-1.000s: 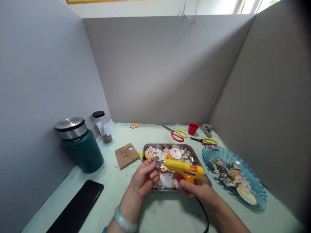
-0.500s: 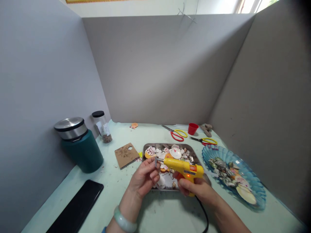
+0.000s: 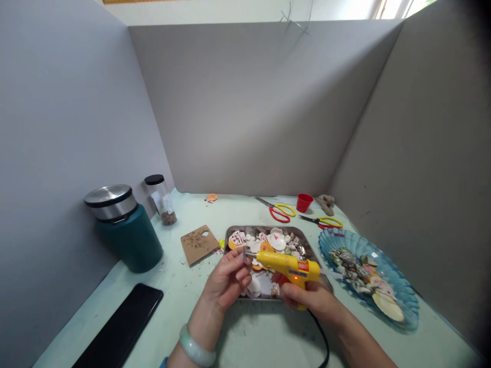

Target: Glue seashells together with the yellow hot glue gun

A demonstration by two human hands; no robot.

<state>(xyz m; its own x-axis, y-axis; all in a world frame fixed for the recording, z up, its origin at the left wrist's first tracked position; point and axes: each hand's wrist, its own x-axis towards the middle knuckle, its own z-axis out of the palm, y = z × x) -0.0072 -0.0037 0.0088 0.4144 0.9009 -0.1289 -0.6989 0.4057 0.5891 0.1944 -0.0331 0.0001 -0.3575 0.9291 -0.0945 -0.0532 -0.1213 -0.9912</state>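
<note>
Lower centre, right hand (image 3: 303,294) gripped yellow hot-glue gun (image 3: 282,261), nozzle (image 3: 251,254) at small grey piece (image 3: 244,254) pinched in left hand (image 3: 224,281). Gluing looked mid-step; piece seemed unattached, shells (image 3: 276,241) lay in metal tray (image 3: 264,227).

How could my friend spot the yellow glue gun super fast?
On the pale green table, find the metal tray with shells in it. Held over it in the right hand is the glue gun, its nozzle pointing at a small grey piece in the left hand. Unlike the red-and-yellow scissors beyond the tray, it has a glowing orange light.
</note>
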